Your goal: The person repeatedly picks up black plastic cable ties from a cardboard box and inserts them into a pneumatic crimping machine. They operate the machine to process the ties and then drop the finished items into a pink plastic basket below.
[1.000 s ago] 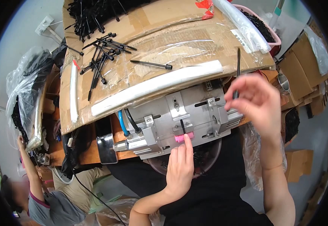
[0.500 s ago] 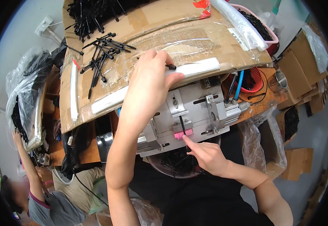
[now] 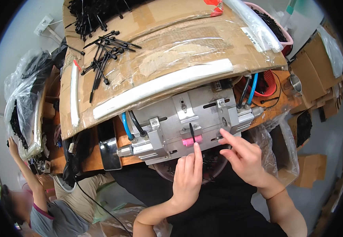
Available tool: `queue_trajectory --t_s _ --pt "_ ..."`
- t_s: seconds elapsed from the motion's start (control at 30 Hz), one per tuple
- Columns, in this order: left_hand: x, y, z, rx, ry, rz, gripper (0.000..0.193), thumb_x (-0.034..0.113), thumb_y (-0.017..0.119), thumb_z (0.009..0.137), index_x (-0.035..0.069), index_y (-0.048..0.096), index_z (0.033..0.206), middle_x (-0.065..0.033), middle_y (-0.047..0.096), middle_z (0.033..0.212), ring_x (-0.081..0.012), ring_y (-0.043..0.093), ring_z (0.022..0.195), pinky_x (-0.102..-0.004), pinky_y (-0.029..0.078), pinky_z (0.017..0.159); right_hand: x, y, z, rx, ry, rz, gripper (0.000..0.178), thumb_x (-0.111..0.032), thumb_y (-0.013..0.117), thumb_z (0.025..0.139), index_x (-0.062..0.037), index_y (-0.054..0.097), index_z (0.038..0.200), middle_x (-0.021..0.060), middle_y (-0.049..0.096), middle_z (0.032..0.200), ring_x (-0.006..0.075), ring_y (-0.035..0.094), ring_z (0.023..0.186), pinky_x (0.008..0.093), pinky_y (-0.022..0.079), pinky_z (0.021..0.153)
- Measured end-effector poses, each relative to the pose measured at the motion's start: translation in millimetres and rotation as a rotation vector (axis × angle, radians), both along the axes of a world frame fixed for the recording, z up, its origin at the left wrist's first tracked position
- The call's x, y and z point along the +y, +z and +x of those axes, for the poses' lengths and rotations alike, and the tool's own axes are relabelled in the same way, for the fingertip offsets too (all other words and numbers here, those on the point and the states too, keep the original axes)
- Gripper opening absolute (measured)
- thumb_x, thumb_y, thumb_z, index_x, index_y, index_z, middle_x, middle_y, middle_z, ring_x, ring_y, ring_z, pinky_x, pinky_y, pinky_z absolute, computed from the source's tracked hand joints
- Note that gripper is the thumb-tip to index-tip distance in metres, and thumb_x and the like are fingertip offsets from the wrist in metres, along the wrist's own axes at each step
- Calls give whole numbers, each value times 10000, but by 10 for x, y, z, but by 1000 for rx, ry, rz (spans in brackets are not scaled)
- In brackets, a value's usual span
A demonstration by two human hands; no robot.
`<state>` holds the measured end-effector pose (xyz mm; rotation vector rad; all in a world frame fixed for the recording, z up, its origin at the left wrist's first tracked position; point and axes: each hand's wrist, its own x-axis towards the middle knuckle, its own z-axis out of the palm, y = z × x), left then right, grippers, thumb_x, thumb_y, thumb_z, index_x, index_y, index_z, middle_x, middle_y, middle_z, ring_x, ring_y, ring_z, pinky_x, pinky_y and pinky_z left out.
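A thin black rod [image 3: 192,132] lies across a pink block [image 3: 188,141] at the front of a grey metal fixture [image 3: 170,110]. My left hand [image 3: 188,177] is at the rod's near end, index finger stretched along it and the other fingers together; the thumb is hidden. Just to the right, my right hand [image 3: 245,160] hovers over the fixture's front edge. Its thumb and index finger are apart, with nothing seen between them. Under the fixture, a bowl [image 3: 164,173] of black pieces is partly covered by my left hand.
Behind the fixture slopes a cardboard sheet [image 3: 203,35] bearing loose black rods [image 3: 106,55] and a larger black heap [image 3: 88,15]. Blue tubes [image 3: 253,89] rise at the fixture's right end. A red basket [image 3: 272,85] stands beyond. At far left, a co-worker [image 3: 57,213] reaches toward a plastic-wrapped box.
My left hand has come down from the cardboard to the rod at the pink block. My right hand has left that rod and moved right, its fingers parting.
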<state>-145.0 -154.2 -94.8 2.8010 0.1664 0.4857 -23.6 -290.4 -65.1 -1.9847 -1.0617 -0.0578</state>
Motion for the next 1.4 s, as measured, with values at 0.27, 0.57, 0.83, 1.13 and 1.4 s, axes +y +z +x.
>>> queue_trajectory --t_s 0.27,0.57,0.83,1.13,1.4 --pt "129 68 25 79 -13 23 692 13 582 737 -126 394 1388 -130 537 994 -232 537 896 -305 476 812 98 214 46 30 52 -27 517 -46 759 778 8 603 1268 116 699 935 173 617 615 265 473 526" --pt "1224 -68 -620 -225 791 -232 609 35 674 844 -6 425 1399 -213 463 1311 -368 453 1169 -483 336 1032 1690 879 1010 -614 222 83 452 -180 675 881 -43 563 1297 180 587 1207 350 570 1106 409 464 940" --pt "1728 -462 -365 -35 890 -104 772 194 690 845 -1 293 1478 -316 378 1369 -448 333 1324 -643 215 1076 3622 947 1607 -706 152 -206 556 -569 438 965 -157 585 1308 145 562 1227 354 515 1176 571 392 960" --pt "1805 -432 -334 26 915 -30 768 192 657 865 15 260 1499 -317 403 1348 -448 333 1340 -653 221 1073 3631 718 1190 -687 366 -518 510 -513 517 948 -191 537 1342 113 515 1326 290 435 1309 604 325 1001" --pt "1728 357 -746 -171 683 -290 244 55 601 924 -17 653 1151 -173 686 961 -307 677 851 -372 525 775 2784 663 1550 -693 614 -310 294 -276 565 922 -175 638 1188 67 558 1212 221 498 1202 436 351 969"
